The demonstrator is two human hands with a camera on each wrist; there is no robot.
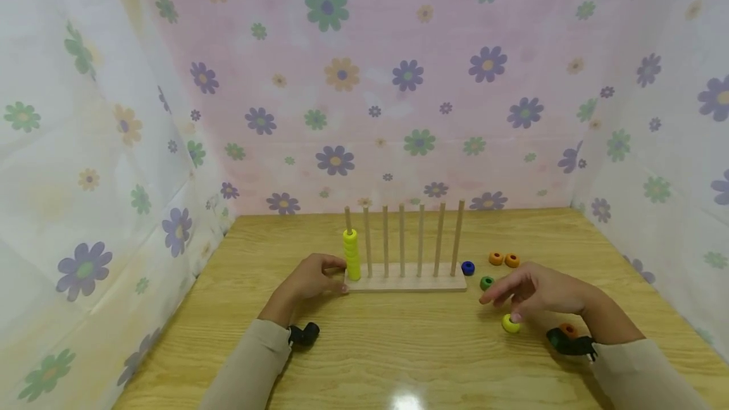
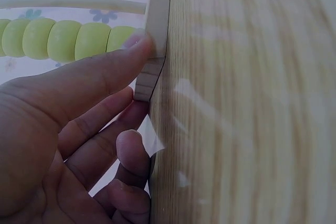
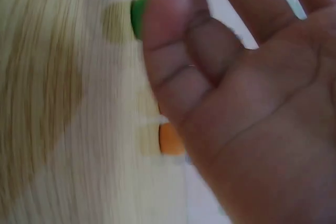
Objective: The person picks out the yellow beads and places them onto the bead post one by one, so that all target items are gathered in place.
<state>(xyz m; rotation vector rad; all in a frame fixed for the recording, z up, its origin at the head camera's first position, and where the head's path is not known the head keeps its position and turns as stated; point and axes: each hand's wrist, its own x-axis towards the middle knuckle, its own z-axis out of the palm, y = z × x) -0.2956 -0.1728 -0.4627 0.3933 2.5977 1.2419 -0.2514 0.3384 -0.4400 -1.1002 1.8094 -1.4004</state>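
Note:
A wooden peg rack [image 1: 410,285] has several upright pegs on a flat base. Several yellow beads [image 1: 351,255] are stacked on its leftmost peg. My left hand [image 1: 313,280] holds the base's left end, with the thumb near the lowest yellow bead [image 2: 122,38] and the fingertips at the end of the board [image 2: 150,74]. To the right of the rack, my right hand [image 1: 541,293] is over the table, fingers loosely bent. Its thumb tip overlaps a loose yellow bead [image 1: 510,324] in the head view; contact is unclear. No bead shows between its fingers in the right wrist view.
A blue bead [image 1: 468,268] lies by the rack's right end, a green bead [image 1: 486,283] near my right fingertips. Two orange beads [image 1: 496,259] lie farther back. Another orange bead [image 1: 567,330] is partly behind the right wrist camera [image 1: 564,342]. Flowered cloth [image 1: 376,81] surrounds the wooden table.

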